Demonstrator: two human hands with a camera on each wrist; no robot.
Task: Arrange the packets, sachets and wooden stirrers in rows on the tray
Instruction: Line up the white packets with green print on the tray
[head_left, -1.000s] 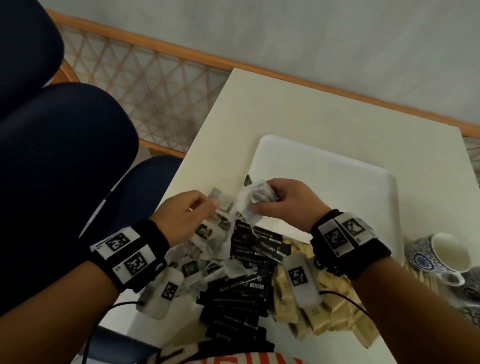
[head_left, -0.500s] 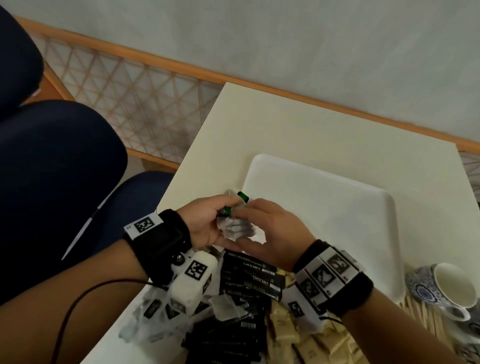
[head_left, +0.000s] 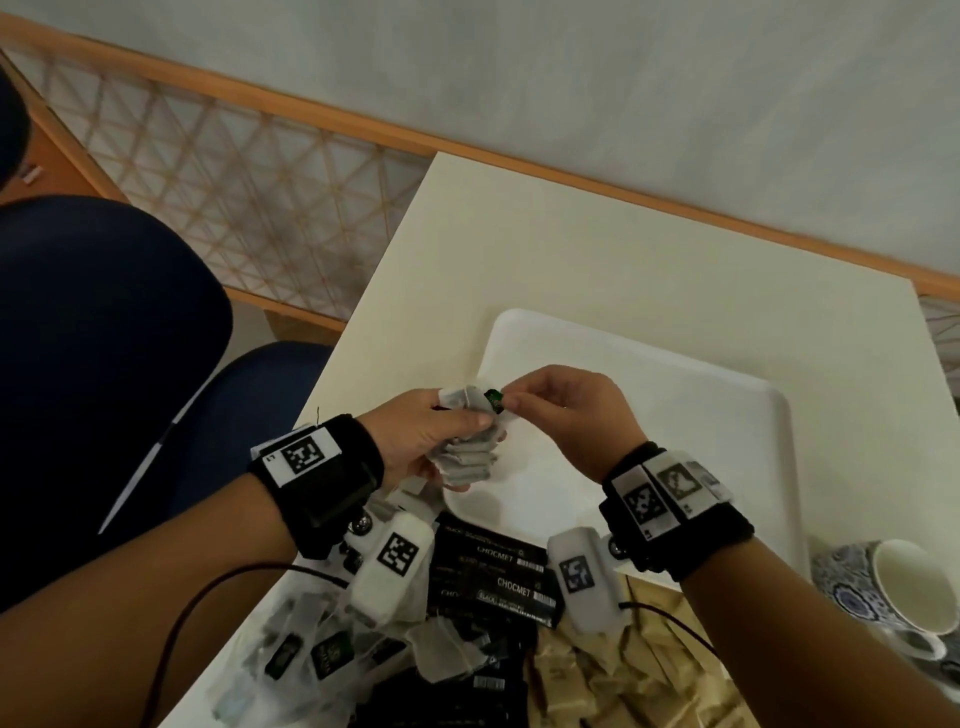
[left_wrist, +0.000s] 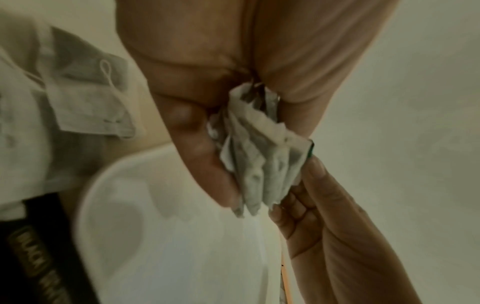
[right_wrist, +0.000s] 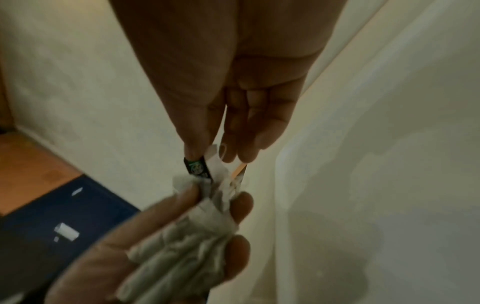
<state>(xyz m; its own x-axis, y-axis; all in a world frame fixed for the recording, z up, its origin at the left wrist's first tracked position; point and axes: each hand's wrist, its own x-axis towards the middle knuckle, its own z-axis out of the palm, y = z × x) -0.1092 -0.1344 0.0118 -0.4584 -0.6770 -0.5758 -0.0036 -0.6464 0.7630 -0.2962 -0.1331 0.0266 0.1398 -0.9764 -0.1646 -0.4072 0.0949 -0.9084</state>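
Your left hand (head_left: 421, 431) grasps a fanned stack of white paper tea bags (head_left: 470, 457), long axes toward your right hand (head_left: 566, 415), whose grip pinches the small green tag (head_left: 494, 400) above the white plastic tray (head_left: 727, 415)

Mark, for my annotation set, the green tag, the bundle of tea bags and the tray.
green tag (right_wrist: 196, 167): right wrist view, its printed face.
bundle of tea bags (head_left: 467, 457): head view, middle of the stack.
tray (head_left: 727, 415): head view, bare floor.

**Table layout, seen from the head camera**

Tray (head_left: 727, 410): on the table (head_left: 597, 249), toward its near side. Both hands above the tray's near left corner, left hand (head_left: 431, 436) left of right hand (head_left: 571, 415), tea bags (head_left: 467, 457) between them. Chocolate packets (head_left: 498, 577), loose tea bags (head_left: 311, 644) and paper sachets (head_left: 597, 680): heaped before the tray. Cup (head_left: 904, 587): right of the tray. Chair (head_left: 93, 364): left of the table.
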